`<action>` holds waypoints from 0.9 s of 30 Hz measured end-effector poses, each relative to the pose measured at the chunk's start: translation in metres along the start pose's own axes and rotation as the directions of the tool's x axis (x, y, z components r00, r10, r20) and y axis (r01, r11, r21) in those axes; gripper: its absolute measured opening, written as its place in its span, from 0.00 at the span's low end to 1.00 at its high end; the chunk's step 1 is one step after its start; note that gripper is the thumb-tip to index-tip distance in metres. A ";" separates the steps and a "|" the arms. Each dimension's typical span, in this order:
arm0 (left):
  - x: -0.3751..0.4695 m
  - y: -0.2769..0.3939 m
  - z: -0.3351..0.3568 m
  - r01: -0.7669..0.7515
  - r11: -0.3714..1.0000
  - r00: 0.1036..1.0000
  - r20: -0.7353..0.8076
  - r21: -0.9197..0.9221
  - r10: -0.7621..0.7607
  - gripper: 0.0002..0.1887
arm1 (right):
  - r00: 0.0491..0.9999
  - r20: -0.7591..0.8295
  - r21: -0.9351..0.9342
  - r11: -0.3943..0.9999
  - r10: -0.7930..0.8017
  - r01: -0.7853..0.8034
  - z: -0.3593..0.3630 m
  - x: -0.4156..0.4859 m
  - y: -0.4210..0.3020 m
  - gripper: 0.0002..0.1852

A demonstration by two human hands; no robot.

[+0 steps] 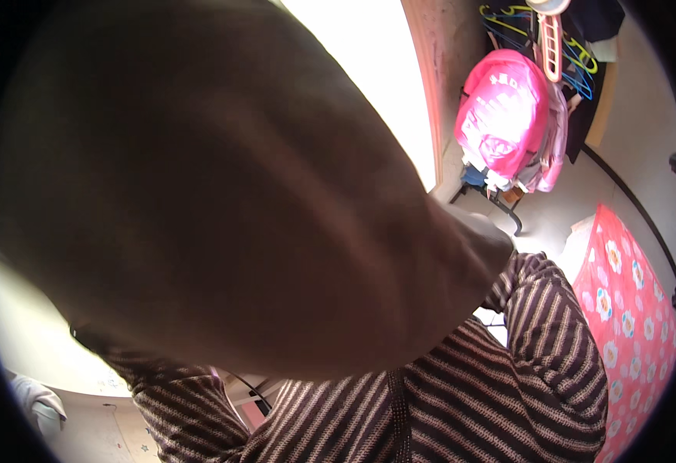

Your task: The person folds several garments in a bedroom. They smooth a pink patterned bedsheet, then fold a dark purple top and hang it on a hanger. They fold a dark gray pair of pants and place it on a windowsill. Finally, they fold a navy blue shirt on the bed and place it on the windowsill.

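Observation:
My right hand [291, 202] is raised so close to the camera that it shows as a large, dark, blurred shape over most of the left and centre. Its wrist comes out of the right striped knit sleeve [552, 341]. The fingers cannot be made out, nor whether they hold anything. The left striped sleeve [181, 405] bends upward at the lower left and passes behind the dark shape. No part of my left hand can be told apart there. Below lies the front of the striped sweater [338, 422].
A bright pink backpack [503, 116] hangs at the upper right, near several yellow and blue clothes hangers [581, 63]. Pink flowered fabric [627, 330] spreads along the right. A pale cloth [39, 402] lies at the lower left. A bright white area [372, 75] shows behind the hand.

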State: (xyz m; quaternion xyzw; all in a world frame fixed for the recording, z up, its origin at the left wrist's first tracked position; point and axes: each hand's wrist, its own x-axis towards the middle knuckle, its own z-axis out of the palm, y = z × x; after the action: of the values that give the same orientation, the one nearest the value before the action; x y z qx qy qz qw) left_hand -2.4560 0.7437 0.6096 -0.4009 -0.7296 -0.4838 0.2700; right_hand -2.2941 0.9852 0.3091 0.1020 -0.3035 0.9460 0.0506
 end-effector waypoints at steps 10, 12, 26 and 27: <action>-0.165 -0.161 0.114 0.376 0.901 0.749 0.503 0.215 -0.432 0.21 | 0.781 -0.101 -0.923 0.234 0.616 -0.304 -0.013 -0.078 0.058 0.14; -0.246 -0.156 0.116 0.671 0.725 0.454 0.687 0.155 -0.568 0.19 | 0.690 -0.090 -0.964 0.110 0.719 -0.241 -0.011 -0.080 0.079 0.14; -0.365 -0.111 0.033 0.875 0.312 0.446 0.869 -0.371 -0.216 0.35 | 0.544 0.262 -0.731 -0.204 0.797 0.651 0.074 -0.001 0.106 0.12; -0.364 -0.106 0.034 0.853 0.364 0.472 0.850 -0.374 -0.234 0.35 | 0.540 0.264 -0.717 -0.212 0.799 0.664 0.077 -0.001 0.095 0.13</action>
State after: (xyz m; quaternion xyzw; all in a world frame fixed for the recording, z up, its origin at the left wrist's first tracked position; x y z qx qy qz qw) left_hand -2.3523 0.6349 0.2602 -0.3212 -0.5783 -0.6268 -0.4117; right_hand -2.2959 0.8628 0.3167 0.4252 -0.8900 0.1117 -0.1210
